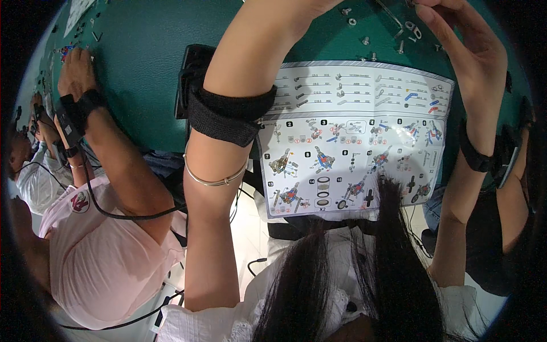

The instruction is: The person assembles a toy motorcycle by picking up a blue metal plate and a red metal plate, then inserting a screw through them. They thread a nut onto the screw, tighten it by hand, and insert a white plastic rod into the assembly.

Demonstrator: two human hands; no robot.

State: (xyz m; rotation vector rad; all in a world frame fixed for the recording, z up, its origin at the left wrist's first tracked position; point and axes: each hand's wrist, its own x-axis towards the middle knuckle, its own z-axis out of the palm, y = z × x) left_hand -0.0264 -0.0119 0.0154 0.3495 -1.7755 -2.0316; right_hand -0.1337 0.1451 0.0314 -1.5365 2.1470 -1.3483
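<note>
My left hand (319, 4) reaches to the top edge of the head view, where its fingers are cut off. My right hand (470, 43) is at the upper right, thumb and fingers bent together around a small dark piece at the top edge, too cut off to name. Just below and between the hands, several small metal screws (366, 41) are scattered on the green table. A thin L-shaped hex key (393, 17) lies near the right hand, beside a small silver plate with holes (413, 30). Below my hands, a printed assembly sheet (347, 134) overhangs the table's near edge.
The green table mat (148, 68) stretches to the left. There a co-worker's hand (77, 71) is at a small blue and red assembly (67, 51), with loose parts around it. A black cable (131, 216) hangs by that person's arm. Dark hair (393, 245) overlaps the sheet's lower edge.
</note>
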